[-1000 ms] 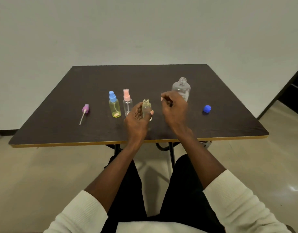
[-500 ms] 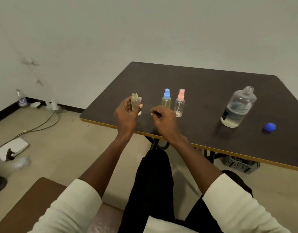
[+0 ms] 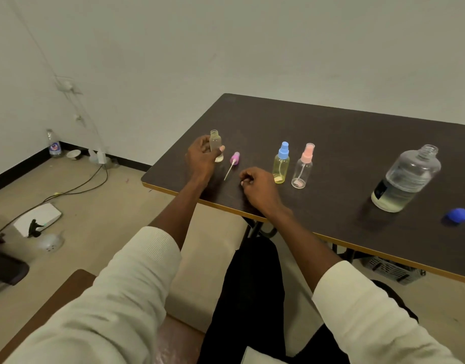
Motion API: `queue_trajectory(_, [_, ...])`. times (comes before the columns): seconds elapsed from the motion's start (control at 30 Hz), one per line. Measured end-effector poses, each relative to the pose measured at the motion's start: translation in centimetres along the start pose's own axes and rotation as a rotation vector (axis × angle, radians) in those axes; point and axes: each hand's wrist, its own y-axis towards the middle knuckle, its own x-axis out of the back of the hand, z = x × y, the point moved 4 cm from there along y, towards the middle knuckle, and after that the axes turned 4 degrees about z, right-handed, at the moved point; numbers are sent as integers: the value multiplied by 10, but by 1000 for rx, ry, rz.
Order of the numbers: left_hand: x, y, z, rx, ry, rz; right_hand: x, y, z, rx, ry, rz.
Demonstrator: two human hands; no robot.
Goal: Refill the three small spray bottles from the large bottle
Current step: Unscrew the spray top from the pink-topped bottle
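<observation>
L hand grips the uncapped small bottle at frame centre-left, now moved over beside its purple sprayer on the bench; R hand curled, empty — ready for recapping.

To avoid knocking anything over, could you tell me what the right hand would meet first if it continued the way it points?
Probably the purple spray cap, though depth is unclear.
</observation>
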Motion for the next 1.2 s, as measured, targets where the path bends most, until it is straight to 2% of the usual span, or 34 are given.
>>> queue_trajectory(0.17, [-7, 4, 10, 12, 9, 60, 1, 3, -1, 3, 22, 1])
queue_trajectory(0.83, [-16, 9, 13, -30, 43, 96, 0, 3, -9, -34, 118, -1])
queue_trajectory(0.97, [-9, -1, 3, -78, 71, -16, 10, -7, -4, 20, 155, -89])
queue_trajectory(1.1, [-4, -34, -19, -288, 85, -233, 27, -28, -1, 133, 193, -234])
queue_trajectory(1.2, [-23, -68, -33, -400, -22, -253, 44, -47, -7, 220, 190, -401])
